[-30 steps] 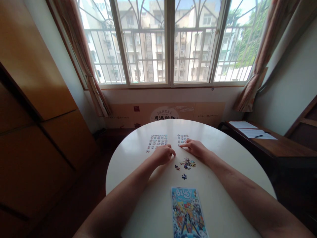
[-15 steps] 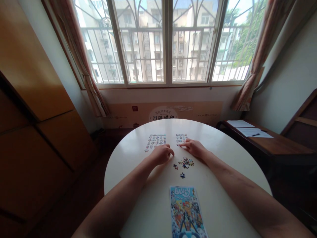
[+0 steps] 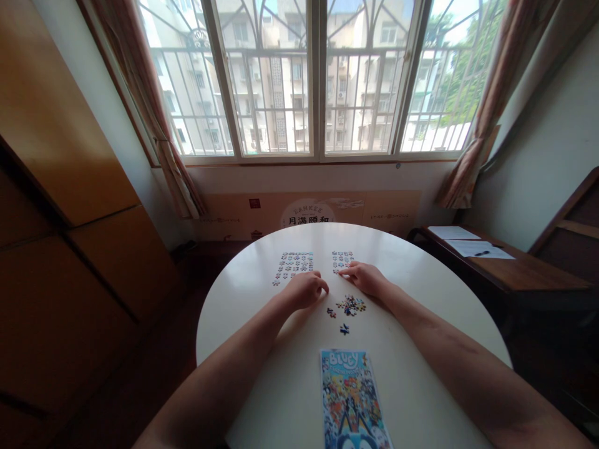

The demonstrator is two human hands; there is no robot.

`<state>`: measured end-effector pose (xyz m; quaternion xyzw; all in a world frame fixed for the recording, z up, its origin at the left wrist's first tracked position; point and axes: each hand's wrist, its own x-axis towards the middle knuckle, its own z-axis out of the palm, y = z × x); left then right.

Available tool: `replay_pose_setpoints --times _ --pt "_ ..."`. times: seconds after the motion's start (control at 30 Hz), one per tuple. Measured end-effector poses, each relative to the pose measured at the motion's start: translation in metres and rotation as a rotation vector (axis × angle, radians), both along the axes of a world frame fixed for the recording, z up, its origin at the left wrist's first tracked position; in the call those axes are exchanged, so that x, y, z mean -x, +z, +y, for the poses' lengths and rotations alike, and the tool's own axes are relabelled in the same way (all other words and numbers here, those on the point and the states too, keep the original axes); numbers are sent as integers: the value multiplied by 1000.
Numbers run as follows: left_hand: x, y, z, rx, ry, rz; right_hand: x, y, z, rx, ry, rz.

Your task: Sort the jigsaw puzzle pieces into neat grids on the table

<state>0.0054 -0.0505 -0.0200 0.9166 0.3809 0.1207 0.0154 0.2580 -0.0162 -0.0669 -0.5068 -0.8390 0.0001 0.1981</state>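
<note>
My left hand rests on the white round table, curled, just in front of the left group of puzzle pieces laid in rows. What its fingers hold, if anything, is hidden. My right hand touches the front piece of the smaller right group with an extended fingertip; its other fingers are bent. Between my forearms lies a small heap of loose pieces, with a few pieces at its left and a dark blue piece nearer me.
A colourful Bluey picture sheet lies at the table's near side. On the right, a brown wooden side table holds papers and a pen. A barred window and curtains are beyond the round table.
</note>
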Motion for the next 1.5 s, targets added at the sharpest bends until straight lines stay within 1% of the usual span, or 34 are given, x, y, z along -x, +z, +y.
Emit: replay_pose_setpoints --times 0.2,0.37,0.43,0.57,0.67,0.77,0.9,0.97,1.13,1.3,1.43,1.5 --pt "0 2 -1 -6 -13 1 1 0 0 5 -8 17" --pt "-4 6 -8 15 -24 -7 -1 3 -3 8 -23 108" --pt "-5 7 -10 23 -50 -24 -2 3 -2 14 -29 158" --pt "-8 7 -15 46 -151 -66 -4 2 -2 34 -44 221" --pt "-10 7 -19 61 -191 -39 -5 1 -2 44 -66 240" --pt "-11 8 -19 39 -146 22 -5 0 -2 32 -65 263" --pt "-11 5 -14 8 7 71 -4 -1 -1 23 -44 291" --pt "-10 2 -11 15 53 68 -4 0 -2 17 -35 305" --pt "-19 -10 -12 59 78 1 2 2 -5 8 10 331" --pt "-32 -14 -20 64 131 2 10 9 -12 103 88 311" --pt "-33 -17 -19 85 142 -1 12 13 -17 183 145 313" --pt "-32 -19 -16 89 155 -43 12 13 -18 196 148 306"
